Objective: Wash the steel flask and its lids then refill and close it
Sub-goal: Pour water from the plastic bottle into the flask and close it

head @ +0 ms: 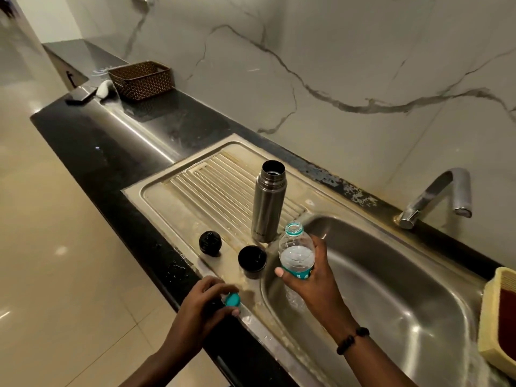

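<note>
Nearest the camera, at the front edge of the sink unit, a teal bottle cap [232, 299] is pinched in the curled fingertips of the left hand [205, 304]. An uncapped plastic water bottle [296, 254], partly full, is gripped round its lower body by the right hand [310, 277], held over the basin's left rim and tilted slightly.

Steel flask [268, 201]: upright and open-mouthed on the ribbed drainboard [212, 188], toward the basin side. Black cup lid [252, 261] stands mouth up near the drainboard's front corner by the basin; black stopper [210, 243] sits to its left, apart.

Handling, as judged: flask rigid and, if empty, light; easily tipped on the ribs; steel likely slick if wet. It is best gripped round mid-body and steadied while water is poured. The thin bottle may buckle if squeezed.
</note>
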`<state>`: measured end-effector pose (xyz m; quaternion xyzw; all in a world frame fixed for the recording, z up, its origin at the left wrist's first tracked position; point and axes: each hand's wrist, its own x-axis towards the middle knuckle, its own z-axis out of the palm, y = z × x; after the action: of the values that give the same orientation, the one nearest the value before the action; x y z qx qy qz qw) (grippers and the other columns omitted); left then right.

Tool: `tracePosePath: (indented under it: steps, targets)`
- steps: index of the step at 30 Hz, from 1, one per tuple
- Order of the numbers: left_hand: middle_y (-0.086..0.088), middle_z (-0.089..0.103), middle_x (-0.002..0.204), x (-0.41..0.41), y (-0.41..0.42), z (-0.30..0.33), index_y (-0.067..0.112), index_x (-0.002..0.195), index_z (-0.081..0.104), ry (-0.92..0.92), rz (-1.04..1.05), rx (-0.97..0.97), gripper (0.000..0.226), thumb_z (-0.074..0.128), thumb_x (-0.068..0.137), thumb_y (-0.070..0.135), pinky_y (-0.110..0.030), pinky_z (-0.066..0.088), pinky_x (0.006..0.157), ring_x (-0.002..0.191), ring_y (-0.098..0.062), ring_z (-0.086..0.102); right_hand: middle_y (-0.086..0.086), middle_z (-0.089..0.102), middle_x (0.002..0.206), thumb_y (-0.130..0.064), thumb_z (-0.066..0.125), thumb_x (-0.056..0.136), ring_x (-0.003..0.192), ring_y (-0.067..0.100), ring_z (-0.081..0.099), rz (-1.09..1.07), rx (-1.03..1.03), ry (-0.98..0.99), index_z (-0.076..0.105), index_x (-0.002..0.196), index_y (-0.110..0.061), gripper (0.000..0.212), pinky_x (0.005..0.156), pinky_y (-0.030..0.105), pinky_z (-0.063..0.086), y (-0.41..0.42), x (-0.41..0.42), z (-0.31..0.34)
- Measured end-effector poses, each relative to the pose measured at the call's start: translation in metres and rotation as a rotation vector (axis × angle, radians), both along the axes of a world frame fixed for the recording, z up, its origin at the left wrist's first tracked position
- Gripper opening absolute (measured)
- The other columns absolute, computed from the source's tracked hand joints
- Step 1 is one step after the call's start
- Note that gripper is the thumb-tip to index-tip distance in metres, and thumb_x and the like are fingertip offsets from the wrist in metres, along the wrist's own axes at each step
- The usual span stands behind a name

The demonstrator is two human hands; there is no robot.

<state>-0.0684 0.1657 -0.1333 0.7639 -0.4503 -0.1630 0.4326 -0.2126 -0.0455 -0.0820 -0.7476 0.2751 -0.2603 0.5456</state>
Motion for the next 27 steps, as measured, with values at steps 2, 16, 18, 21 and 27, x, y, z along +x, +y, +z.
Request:
tracePosePath:
  steps: [2,16,18,21,27]
  targets:
    - [0.018,0.063,0.115,-0.005,-0.011,0.024,0.043,0.111,0.068,0.160,0.064,-0.144,0.030,0.073,0.082,0.046,-0.022,0.055,0.084,0.103,-0.010,0.063,-0.001,0.056,0.130,-0.014,0.087,0.071,0.119,0.014,0.059,0.024,-0.014,0.007,0.041,0.130,-0.029,0.076,0.098,0.028,0.052,0.000,-0.004,-0.002]
    - [-0.009,0.068,0.095,-0.014,-0.091,0.098,0.022,0.105,0.073,0.400,-0.057,-0.379,0.033,0.086,0.076,0.027,-0.038,0.056,0.075,0.085,-0.025,0.066,-0.017,0.050,0.119,-0.045,0.078,0.072,0.110,0.012,0.055,-0.025,-0.428,0.123,0.043,0.129,-0.039,0.067,0.090,0.036,0.051,-0.002,-0.028,-0.001]
    - [-0.012,0.068,0.097,-0.013,-0.095,0.099,0.022,0.106,0.073,0.389,-0.083,-0.368,0.033,0.086,0.076,0.028,-0.042,0.055,0.078,0.087,-0.029,0.066,-0.017,0.050,0.119,-0.045,0.077,0.073,0.110,0.012,0.055,-0.038,-0.454,0.131,0.041,0.129,-0.041,0.068,0.090,0.036,0.051,-0.004,-0.031,0.000]
    - [-0.008,0.069,0.098,-0.014,-0.103,0.102,0.023,0.105,0.074,0.336,-0.110,-0.345,0.030,0.085,0.077,0.021,-0.048,0.056,0.081,0.088,-0.026,0.067,-0.017,0.049,0.119,-0.046,0.076,0.073,0.110,0.010,0.053,-0.055,-0.509,0.162,0.038,0.130,-0.042,0.068,0.091,0.037,0.050,-0.006,-0.036,0.002]
    - [-0.001,0.068,0.117,-0.004,-0.112,0.114,0.022,0.115,0.074,0.291,-0.338,-0.273,0.031,0.077,0.086,0.014,-0.047,0.055,0.095,0.108,-0.025,0.067,-0.026,0.053,0.119,-0.039,0.081,0.073,0.115,0.007,0.055,0.077,-0.169,0.209,0.039,0.128,-0.050,0.070,0.094,0.025,0.051,-0.014,-0.044,0.016]
